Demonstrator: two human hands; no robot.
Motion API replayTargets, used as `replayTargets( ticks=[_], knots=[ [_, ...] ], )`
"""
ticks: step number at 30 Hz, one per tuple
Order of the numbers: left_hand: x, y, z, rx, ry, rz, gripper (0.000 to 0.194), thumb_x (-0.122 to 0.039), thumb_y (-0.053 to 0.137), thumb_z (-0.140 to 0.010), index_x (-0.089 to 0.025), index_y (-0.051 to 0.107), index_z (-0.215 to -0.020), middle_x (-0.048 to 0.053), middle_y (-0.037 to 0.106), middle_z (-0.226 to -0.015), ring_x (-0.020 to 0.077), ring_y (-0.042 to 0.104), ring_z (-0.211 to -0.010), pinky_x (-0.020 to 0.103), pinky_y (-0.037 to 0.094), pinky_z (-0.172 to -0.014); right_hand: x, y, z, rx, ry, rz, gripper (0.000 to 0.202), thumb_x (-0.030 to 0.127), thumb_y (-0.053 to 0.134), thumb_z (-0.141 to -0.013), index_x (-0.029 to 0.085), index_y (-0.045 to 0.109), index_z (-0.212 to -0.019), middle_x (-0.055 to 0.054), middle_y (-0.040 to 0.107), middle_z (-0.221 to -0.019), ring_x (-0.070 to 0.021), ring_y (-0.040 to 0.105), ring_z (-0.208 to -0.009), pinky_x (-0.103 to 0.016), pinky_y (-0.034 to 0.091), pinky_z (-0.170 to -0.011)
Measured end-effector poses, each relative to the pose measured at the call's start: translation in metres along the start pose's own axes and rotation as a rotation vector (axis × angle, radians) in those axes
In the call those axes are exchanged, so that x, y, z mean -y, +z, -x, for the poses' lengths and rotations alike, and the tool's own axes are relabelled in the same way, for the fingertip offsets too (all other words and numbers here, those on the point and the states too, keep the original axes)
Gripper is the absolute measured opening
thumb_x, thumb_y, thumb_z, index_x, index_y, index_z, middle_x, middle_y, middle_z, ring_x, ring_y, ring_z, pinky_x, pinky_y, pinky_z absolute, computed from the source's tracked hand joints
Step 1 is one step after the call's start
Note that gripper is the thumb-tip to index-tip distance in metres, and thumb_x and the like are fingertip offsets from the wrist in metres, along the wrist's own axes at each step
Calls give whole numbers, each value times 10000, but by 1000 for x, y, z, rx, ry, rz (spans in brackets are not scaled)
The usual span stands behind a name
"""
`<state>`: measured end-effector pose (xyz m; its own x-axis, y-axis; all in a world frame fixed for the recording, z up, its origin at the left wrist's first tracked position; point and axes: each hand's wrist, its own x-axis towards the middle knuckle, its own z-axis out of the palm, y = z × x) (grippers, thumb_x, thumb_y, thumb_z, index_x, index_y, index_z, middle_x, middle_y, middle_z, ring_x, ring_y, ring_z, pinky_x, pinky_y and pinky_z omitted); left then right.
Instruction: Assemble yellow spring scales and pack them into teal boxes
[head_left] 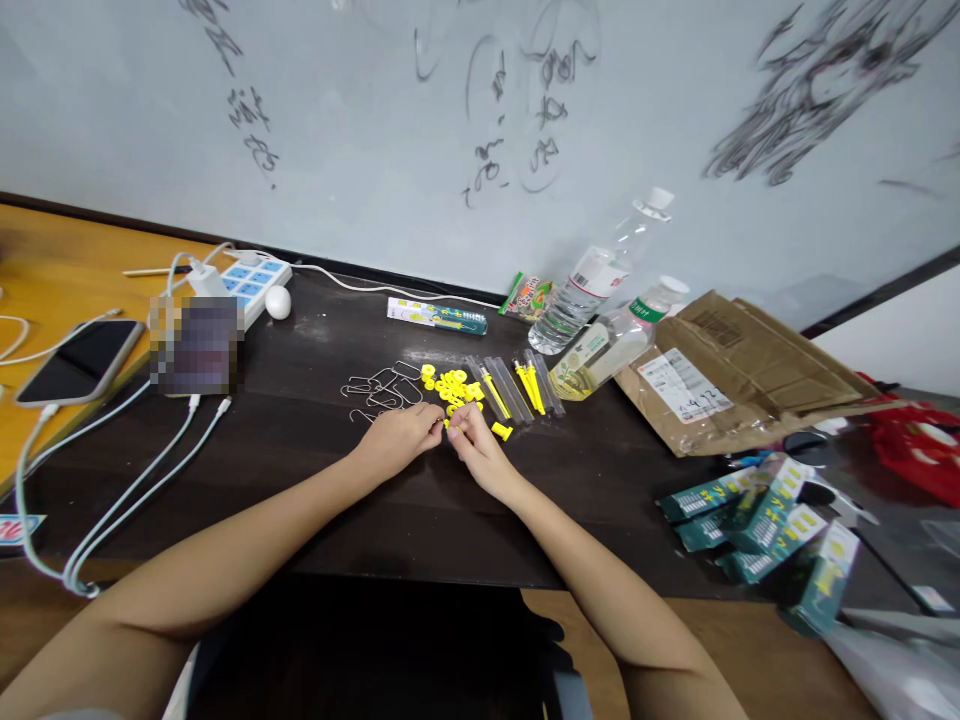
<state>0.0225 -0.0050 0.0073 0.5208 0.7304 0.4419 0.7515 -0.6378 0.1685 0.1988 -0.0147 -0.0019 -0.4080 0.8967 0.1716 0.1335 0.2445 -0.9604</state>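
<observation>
Both of my hands meet over the dark table, fingertips close together. My left hand (pixel 405 432) is closed in a pinch; what it holds is too small to name. My right hand (pixel 478 448) pinches a small yellow piece. Just beyond them lies a pile of small yellow plastic parts (pixel 454 385). Bent metal hooks (pixel 384 388) are spread left of the pile. A single yellow part (pixel 502 431) rests right of my right hand. Clear plastic tubes (pixel 506 388) and yellow sticks (pixel 529 386) lie to the right of the pile.
A printed box (pixel 437 315) and snack packet (pixel 526 295) lie behind. Two bottles (pixel 577 300) (pixel 619 340) and a cardboard parcel (pixel 720 370) stand right, with several green boxes (pixel 765 515) nearer. Left are a phone (pixel 81 360), power strip (pixel 259 283) and white cables (pixel 142 475).
</observation>
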Motion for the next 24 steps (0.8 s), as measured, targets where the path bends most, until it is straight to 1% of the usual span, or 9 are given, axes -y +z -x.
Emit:
replayTargets(
  ticks=[2, 4, 7, 11, 15, 19, 24],
  knots=[
    [-1, 0, 0, -17, 26, -8, 195, -209, 403, -932, -140, 584, -924, 42, 653, -803, 150, 638, -684, 228, 420, -565, 1, 1, -1, 32, 100, -181, 184, 382, 492, -897, 254, 360, -910, 82, 311, -648, -78, 256, -500, -191, 235, -458],
    [-1, -1, 0, -51, 54, -37, 215, -218, 382, -949, -141, 582, -934, 33, 639, -784, 140, 630, -667, 227, 426, -565, 4, 3, -1, 60, 194, -353, 246, 413, 532, -867, 266, 339, -908, 109, 266, -585, -68, 177, -455, -172, 157, -414],
    [-2, -1, -1, -111, 100, -82, 230, -225, 363, -965, -140, 576, -948, 28, 630, -777, 125, 623, -660, 221, 437, -579, 10, 4, -1, 81, 280, -509, 291, 427, 582, -832, 267, 347, -892, 127, 241, -533, -59, 134, -434, -158, 113, -392],
    [-1, 0, 0, -155, 148, -119, 232, -207, 348, -973, -130, 566, -963, 36, 637, -796, 124, 636, -703, 221, 460, -626, 15, 1, -1, 80, 330, -640, 282, 364, 636, -805, 257, 392, -898, 123, 255, -519, -51, 151, -425, -154, 101, -379],
    [1, 5, 1, -127, 141, -115, 218, -189, 354, -973, -127, 559, -1012, 46, 641, -825, 142, 649, -753, 237, 484, -657, 14, 0, -1, 67, 382, -753, 276, 309, 668, -781, 239, 415, -867, 119, 277, -508, -45, 157, -420, -155, 85, -375],
    [2, 7, 3, -91, 136, -39, 217, -179, 375, -969, -125, 543, -1095, 68, 660, -923, 153, 659, -847, 251, 514, -731, 13, 2, 0, 83, 407, -855, 299, 287, 687, -762, 231, 399, -822, 121, 261, -494, -44, 135, -413, -159, 73, -374],
    [4, 6, 3, -130, 139, 87, 247, -205, 364, -976, -129, 567, -1095, 90, 685, -1020, 157, 667, -914, 275, 524, -814, 14, 4, 2, 81, 373, -844, 307, 298, 683, -769, 241, 387, -825, 118, 267, -504, -46, 139, -410, -160, 76, -377]
  ],
)
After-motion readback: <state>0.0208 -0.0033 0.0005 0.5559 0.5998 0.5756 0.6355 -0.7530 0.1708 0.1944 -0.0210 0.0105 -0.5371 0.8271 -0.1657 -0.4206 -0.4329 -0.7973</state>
